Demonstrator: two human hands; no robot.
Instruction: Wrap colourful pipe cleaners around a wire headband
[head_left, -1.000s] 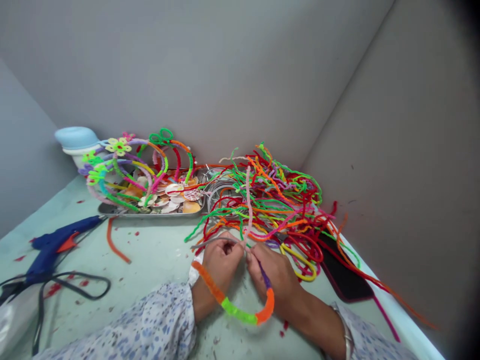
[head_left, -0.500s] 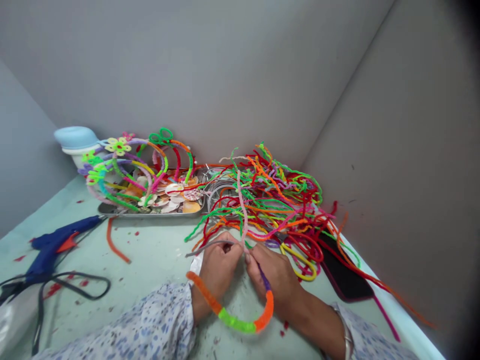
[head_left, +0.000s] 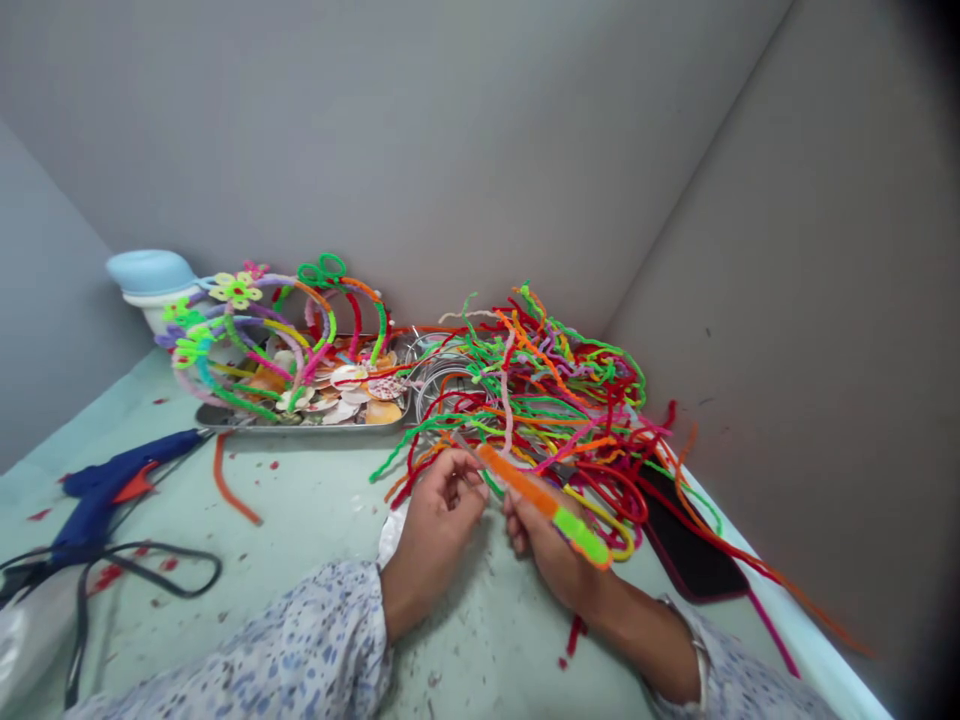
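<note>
Left hand: the left hand [head_left: 439, 525] was curled, thumb close to its fingers; whether anything was pinched there I cannot tell.
Right hand: the right hand [head_left: 553, 562] had its fingers folded in and seemed clamped on the band, though the point of grip was hidden.
Band: the band [head_left: 525, 487] lay across the top of the right hand, clearly the nearer one, and off to the right of the left hand.
Band's long axis: it slanted from the orange end, up in the gap between the hands, down rightward to the green part near the right wrist; the curve was seen almost edge-on.
Orange end: it pointed up and left, just beside the left fingers, with a thin grey tip near it.
Pink stem: the pink stem [head_left: 508, 410] stood up beyond the band's orange end; its foot was hidden.
Pile: beyond the hands, a tangled pile [head_left: 611, 375] of stems spread to the right.
Phone: the phone [head_left: 694, 545] lay right of the right hand, partly under stems.
Tray: the tray [head_left: 300, 430], with shells [head_left: 382, 412], sat farther off, to the left.
Glue gun: the glue gun [head_left: 112, 480] lay at far left, well apart from both hands.
</note>
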